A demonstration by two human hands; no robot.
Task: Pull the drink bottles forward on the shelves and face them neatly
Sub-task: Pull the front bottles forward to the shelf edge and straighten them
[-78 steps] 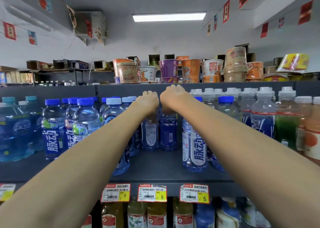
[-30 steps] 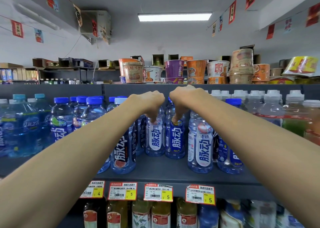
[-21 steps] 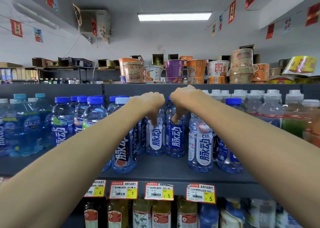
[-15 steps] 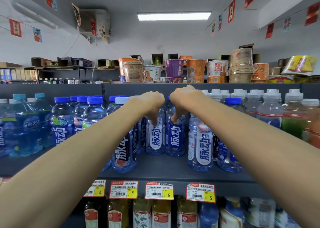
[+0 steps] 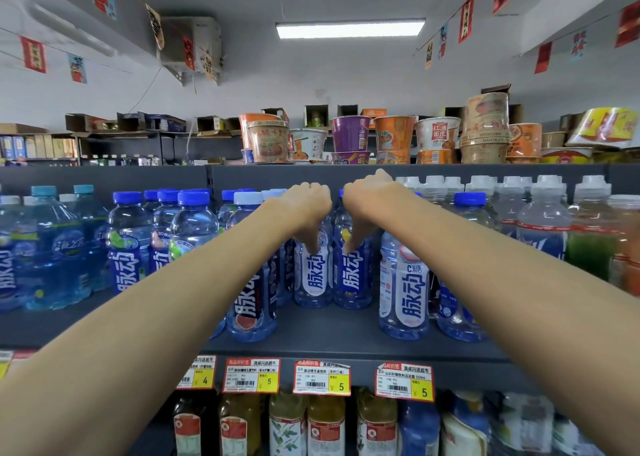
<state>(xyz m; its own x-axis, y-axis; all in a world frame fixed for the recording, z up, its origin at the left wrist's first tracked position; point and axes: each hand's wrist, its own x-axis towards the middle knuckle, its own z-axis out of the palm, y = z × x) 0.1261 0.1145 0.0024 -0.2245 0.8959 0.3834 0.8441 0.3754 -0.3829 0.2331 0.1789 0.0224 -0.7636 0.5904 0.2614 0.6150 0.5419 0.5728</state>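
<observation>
Two bare arms reach to the middle of the shelf [image 5: 329, 331], past blue-capped bottles [image 5: 128, 248] crowding its left end. The left hand [image 5: 304, 210] is bent down at the wrist, its back to the camera. Its fingers curl over the top of the left bottle [image 5: 313, 279], thumb pointing down against the shoulder, and the cap is hidden under the palm. Just beside it, the right hand [image 5: 367, 203] mirrors the pose, fingers hooked over the right bottle [image 5: 353, 279], thumb down at the label's upper edge. Both bottles stand upright side by side, long axes vertical, blue-and-white labels facing the shelf's front. They sit back from the shelf's front edge, behind the front bottle [image 5: 403, 289] further right. Price tags [image 5: 321, 377] hang below that edge.
</observation>
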